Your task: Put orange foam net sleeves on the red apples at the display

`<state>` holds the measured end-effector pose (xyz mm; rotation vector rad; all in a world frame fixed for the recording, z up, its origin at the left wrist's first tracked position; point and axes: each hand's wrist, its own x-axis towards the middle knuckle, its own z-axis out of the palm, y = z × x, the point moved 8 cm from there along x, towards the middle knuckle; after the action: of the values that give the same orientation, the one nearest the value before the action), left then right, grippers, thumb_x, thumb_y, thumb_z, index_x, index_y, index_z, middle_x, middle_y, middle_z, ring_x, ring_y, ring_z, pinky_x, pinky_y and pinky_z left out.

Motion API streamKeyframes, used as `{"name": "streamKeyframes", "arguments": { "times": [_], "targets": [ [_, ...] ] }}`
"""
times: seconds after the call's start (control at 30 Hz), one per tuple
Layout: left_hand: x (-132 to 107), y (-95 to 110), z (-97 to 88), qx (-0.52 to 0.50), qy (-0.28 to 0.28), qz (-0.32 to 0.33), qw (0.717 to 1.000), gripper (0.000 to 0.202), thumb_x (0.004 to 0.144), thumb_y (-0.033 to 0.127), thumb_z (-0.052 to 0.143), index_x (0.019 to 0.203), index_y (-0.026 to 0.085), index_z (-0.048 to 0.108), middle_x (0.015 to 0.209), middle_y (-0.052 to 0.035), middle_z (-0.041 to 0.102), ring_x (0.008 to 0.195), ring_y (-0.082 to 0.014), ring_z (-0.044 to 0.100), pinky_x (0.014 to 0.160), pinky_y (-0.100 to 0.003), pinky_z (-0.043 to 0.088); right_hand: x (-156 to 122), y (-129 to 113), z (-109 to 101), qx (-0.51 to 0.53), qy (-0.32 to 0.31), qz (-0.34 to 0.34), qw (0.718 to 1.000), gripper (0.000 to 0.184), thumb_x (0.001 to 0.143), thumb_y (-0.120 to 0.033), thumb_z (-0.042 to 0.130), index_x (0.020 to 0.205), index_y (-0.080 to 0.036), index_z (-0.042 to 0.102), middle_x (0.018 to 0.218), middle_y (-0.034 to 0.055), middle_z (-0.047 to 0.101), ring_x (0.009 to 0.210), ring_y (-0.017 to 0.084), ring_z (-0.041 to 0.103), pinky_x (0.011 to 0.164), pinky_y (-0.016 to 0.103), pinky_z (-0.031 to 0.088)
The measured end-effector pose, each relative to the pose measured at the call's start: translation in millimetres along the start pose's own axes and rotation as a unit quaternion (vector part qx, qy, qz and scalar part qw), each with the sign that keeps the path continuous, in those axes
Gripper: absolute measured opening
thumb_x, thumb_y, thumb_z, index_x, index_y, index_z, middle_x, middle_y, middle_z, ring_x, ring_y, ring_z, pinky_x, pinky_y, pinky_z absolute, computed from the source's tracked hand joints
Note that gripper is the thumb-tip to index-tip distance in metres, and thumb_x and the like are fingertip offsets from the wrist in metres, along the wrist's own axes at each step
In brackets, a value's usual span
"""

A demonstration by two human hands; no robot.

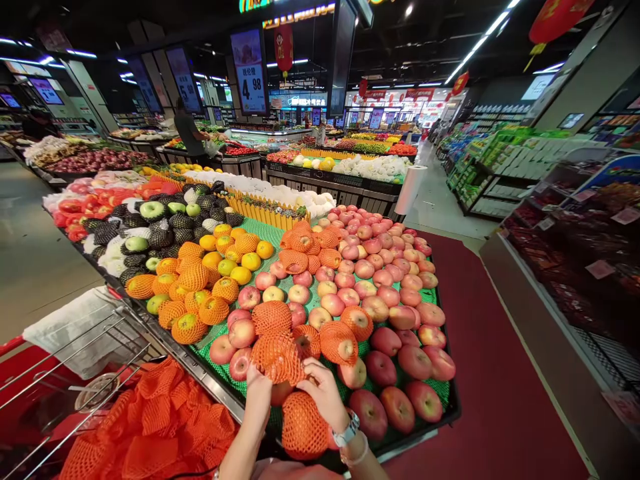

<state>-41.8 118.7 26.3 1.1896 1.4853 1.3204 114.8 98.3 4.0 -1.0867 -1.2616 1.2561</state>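
Note:
My left hand (258, 395) and my right hand (324, 393) are low in the view at the front edge of a fruit display. Both grip an orange foam net (277, 357) from either side, with a red apple (281, 393) just under it between my hands. Another netted apple (303, 427) lies right below my hands. A watch (346, 429) and a pale bracelet sit on my right wrist. Many red apples (381, 372), some in orange nets, cover the green mat around my hands.
A shopping cart (75, 400) with a heap of orange nets (150, 427) stands at the lower left, holding a white bag. Netted yellow fruit and dark melons fill the display's left side. Red carpet runs along its right side. A person stands at the back.

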Motion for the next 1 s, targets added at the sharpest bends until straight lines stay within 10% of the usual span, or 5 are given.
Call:
{"name": "streamKeyframes", "arguments": {
  "times": [0.27, 0.77, 0.9, 1.0],
  "targets": [
    [-4, -3, -5.1, -0.070, 0.017, -0.043, 0.996, 0.035, 0.060, 0.040, 0.065, 0.090, 0.022, 0.063, 0.097, -0.0103, 0.078, 0.107, -0.0358, 0.070, 0.099, -0.046, 0.055, -7, 13, -1, -0.018, -0.098, 0.008, 0.995, 0.014, 0.094, -0.035, 0.052, 0.087, -0.024, 0.055, 0.081, -0.0003, 0.065, 0.079, 0.018, 0.067, 0.078, 0.031, 0.051],
    [-2, -13, 6.9, 0.011, -0.044, 0.027, 0.999, 0.031, 0.066, 0.051, 0.064, 0.076, 0.023, 0.068, 0.083, -0.0079, 0.079, 0.097, -0.0358, 0.074, 0.093, -0.042, 0.059, -6, -22, -53, -0.079, 0.129, -0.073, 0.986, 0.010, 0.085, -0.031, 0.062, 0.080, -0.024, 0.067, 0.085, 0.0056, 0.072, 0.087, 0.024, 0.067, 0.086, 0.036, 0.054],
    [3, -7, 0.1, 0.014, -0.026, 0.034, 0.999, 0.029, 0.067, 0.045, 0.064, 0.085, 0.022, 0.067, 0.092, -0.0108, 0.079, 0.100, -0.0360, 0.073, 0.093, -0.044, 0.059, -11, 1, -40, 0.088, 0.212, -0.050, 0.972, 0.040, 0.090, -0.041, 0.063, 0.127, -0.029, 0.057, 0.131, 0.0092, 0.064, 0.118, 0.023, 0.063, 0.102, 0.041, 0.052],
    [3, 5, 4.8, 0.065, -0.039, 0.058, 0.995, 0.025, 0.067, 0.041, 0.064, 0.083, 0.022, 0.068, 0.086, -0.0111, 0.078, 0.098, -0.0352, 0.073, 0.093, -0.044, 0.059, -8, 14, -4, 0.135, 0.109, -0.017, 0.985, 0.047, 0.100, -0.050, 0.040, 0.144, -0.034, 0.042, 0.142, 0.0101, 0.059, 0.123, 0.023, 0.064, 0.096, 0.048, 0.056]
  ]
}}
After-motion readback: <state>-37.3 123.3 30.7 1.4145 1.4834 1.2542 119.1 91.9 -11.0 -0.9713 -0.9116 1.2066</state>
